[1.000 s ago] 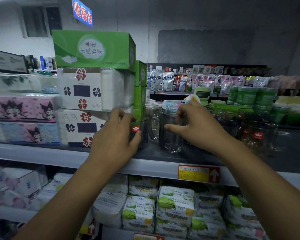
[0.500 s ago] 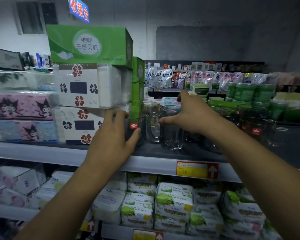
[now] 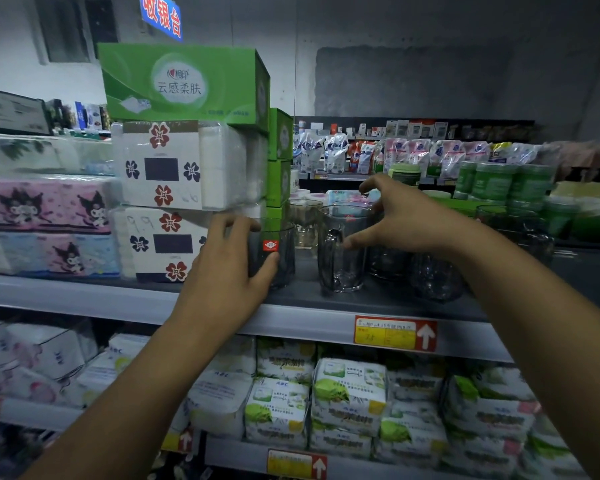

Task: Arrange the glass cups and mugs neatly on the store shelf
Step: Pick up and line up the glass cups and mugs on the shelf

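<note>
On the grey store shelf (image 3: 305,315) my left hand (image 3: 227,275) grips a clear glass cup (image 3: 278,252) with a red label, thumb on its front and fingers round its left side. Just to its right stands a clear glass mug (image 3: 340,261), handle facing me. My right hand (image 3: 404,220) hovers over the mug with fingers spread; the thumb tip lies against the mug's upper right side. Another glass cup (image 3: 303,221) stands behind them. More glass cups (image 3: 433,278) sit low under my right wrist, partly hidden.
Stacked tissue packs (image 3: 163,168) and a green tissue box (image 3: 184,81) stand close on the left of the cup. Green-lidded containers (image 3: 492,181) and further glassware (image 3: 534,233) fill the right. A price tag (image 3: 395,333) is on the shelf lip; packets (image 3: 347,393) fill the shelf below.
My right hand has let go of the mug's rim and spread its fingers, lifting slightly. The left hand keeps its grip on the labelled cup.
</note>
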